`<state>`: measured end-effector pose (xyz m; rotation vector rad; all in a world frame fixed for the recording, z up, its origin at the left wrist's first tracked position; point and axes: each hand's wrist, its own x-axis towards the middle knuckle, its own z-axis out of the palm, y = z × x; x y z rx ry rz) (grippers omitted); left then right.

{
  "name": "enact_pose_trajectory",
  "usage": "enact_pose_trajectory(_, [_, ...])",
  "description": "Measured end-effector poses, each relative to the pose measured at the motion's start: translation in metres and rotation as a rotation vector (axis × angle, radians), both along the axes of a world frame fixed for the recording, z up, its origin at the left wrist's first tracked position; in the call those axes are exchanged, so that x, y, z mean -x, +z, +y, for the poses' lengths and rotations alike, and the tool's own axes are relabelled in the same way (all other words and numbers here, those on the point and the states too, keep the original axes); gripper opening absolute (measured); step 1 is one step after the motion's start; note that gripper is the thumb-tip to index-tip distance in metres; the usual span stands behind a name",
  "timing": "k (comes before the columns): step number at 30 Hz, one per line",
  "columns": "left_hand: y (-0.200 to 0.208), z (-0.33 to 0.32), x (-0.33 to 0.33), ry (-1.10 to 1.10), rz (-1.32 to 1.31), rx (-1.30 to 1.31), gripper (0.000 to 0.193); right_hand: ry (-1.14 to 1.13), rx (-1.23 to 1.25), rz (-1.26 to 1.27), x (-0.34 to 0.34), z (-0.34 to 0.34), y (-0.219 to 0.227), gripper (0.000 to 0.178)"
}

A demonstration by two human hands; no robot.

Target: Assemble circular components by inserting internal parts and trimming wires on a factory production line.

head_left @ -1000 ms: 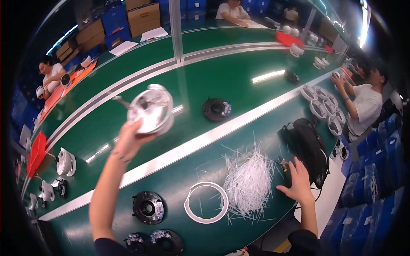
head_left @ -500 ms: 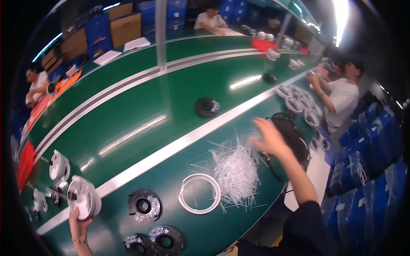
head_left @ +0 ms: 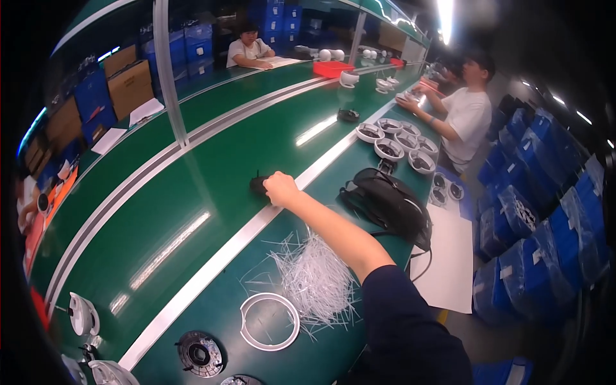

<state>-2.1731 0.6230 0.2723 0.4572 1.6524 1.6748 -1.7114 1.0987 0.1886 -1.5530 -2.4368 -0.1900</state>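
Observation:
My right hand [head_left: 281, 188] reaches over the metal strip onto the green belt, its fingers closed around the edge of a dark round part [head_left: 258, 185]. Most of that part is hidden behind the fingers. Below my forearm lies a heap of thin clear-white strips [head_left: 317, 276], with a white plastic ring [head_left: 296, 324] beside it. Nearer me, a black disc with a central hole [head_left: 208, 367] rests on the table, and another black disc [head_left: 240, 380] is cut off by the lower edge. White round housings [head_left: 112, 373] stand at lower left. My left hand is out of view.
A black bag [head_left: 388, 202] lies right of my forearm. Beyond it sit several white rings with dark inserts [head_left: 389, 149], near a co-worker [head_left: 465, 115]. Another person [head_left: 247, 54] sits across the belt. Blue crates [head_left: 532, 231] line the right; a red tray [head_left: 333, 69] stands far off.
My right hand has moved from above the strip heap forward to the belt and closed on the dark round part. My left hand, earlier on a white housing, has left the view, which has shifted.

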Motion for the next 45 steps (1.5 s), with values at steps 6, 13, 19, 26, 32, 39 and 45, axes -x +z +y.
enact_pose_trajectory(6, [-0.004, -0.005, 0.011, 0.01, 0.021, -0.083, 0.051, -0.183, -0.274, -0.197, -0.072, -0.004, 0.054, 0.005])
enact_pose_trajectory(13, [-0.004, -0.03, 0.012, 0.023, -0.001, -0.147, 0.049, -0.491, -0.291, -0.281, -0.147, -0.025, 0.09, 0.01])
enact_pose_trajectory(19, [0.003, -0.047, 0.004, 0.026, -0.002, -0.127, 0.048, -0.479, -0.186, -0.208, -0.172, -0.021, 0.084, 0.034])
enact_pose_trajectory(26, [0.017, -0.047, -0.017, 0.044, 0.034, -0.109, 0.049, -0.746, 0.016, -0.015, -0.189, 0.001, 0.091, 0.06])
enact_pose_trajectory(32, [-0.042, -0.1, 0.068, 0.086, -0.188, -0.33, 0.048, -0.492, -0.249, -0.229, -0.156, 0.013, 0.104, 0.013])
enact_pose_trajectory(39, [-0.001, -0.11, 0.022, 0.229, 0.068, -0.112, 0.041, 0.937, -0.64, 0.203, 0.121, -0.157, 0.109, 0.022])
enact_pose_trajectory(45, [-0.005, -0.126, 0.014, 0.306, 0.032, -0.175, 0.037, 1.577, -0.526, 0.434, 0.292, -0.337, 0.037, 0.013])
